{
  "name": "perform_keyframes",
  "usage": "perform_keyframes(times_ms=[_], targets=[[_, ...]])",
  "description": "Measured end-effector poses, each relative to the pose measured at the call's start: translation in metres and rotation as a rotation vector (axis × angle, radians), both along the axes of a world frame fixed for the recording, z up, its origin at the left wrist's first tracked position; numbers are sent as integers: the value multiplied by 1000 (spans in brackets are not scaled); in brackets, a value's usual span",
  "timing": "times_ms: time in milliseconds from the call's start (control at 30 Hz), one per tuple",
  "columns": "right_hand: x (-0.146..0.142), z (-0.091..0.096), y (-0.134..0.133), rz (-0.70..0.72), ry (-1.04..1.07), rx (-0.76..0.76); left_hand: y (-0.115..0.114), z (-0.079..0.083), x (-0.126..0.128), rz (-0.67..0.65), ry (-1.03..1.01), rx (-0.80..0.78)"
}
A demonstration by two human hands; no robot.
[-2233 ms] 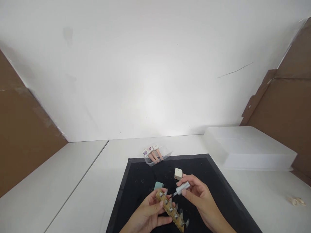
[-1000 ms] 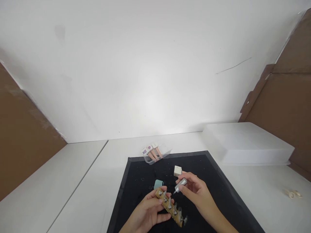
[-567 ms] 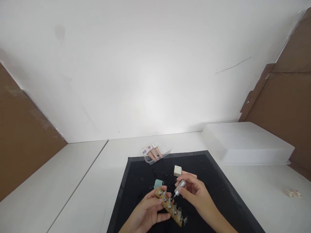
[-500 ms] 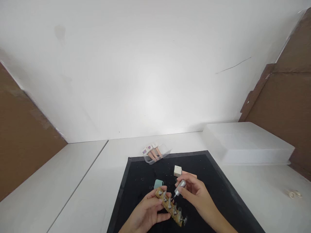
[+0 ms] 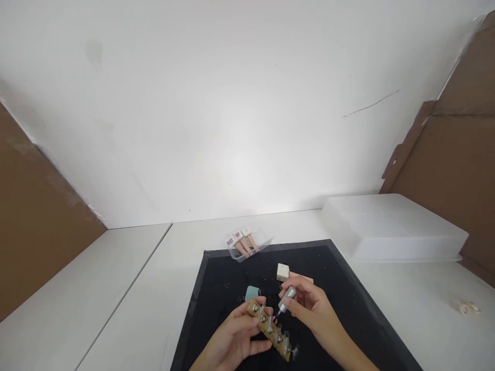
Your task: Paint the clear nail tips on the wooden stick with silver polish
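Note:
My left hand [image 5: 238, 330] is wrapped round a gold-coloured nail tip holder [image 5: 266, 330], a slanted bar with several metal studs. Clear nail tips [image 5: 286, 339] stand on the studs. In a pinch, my right hand [image 5: 309, 304] holds a nail polish brush [image 5: 287, 299] by its silver cap. The dark brush end points down at the bar's right side near the middle tips; whether it touches one I cannot tell. Just beyond my left fingers sits a small teal thing [image 5: 252, 293]. A nail polish bottle [image 5: 283, 272] with a pink cap lies beyond my right hand.
A black mat [image 5: 224, 278] lies under my hands. Behind it, a clear tray [image 5: 263, 238] holds several pink-capped bottles [image 5: 243, 242]. A white translucent box [image 5: 402, 232] stands at the right, with small beige rings [image 5: 466, 308] nearer on the white table [image 5: 135, 293].
Almost nothing differs. The brush tip has shifted very slightly beside the nail tip holder; both hands keep their grip and place.

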State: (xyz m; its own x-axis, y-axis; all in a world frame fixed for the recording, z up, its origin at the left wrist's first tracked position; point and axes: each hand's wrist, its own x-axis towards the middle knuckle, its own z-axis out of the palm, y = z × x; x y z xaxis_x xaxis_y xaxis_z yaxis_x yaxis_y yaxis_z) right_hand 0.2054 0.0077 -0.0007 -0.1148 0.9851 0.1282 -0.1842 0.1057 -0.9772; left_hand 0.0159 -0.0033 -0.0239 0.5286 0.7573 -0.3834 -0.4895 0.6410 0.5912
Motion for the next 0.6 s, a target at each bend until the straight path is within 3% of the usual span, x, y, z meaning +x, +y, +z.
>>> perform_keyframes(times_ms=[600], targets=[[0, -8, 0, 49, -36, 51, -1, 3, 2, 8, 17, -11]])
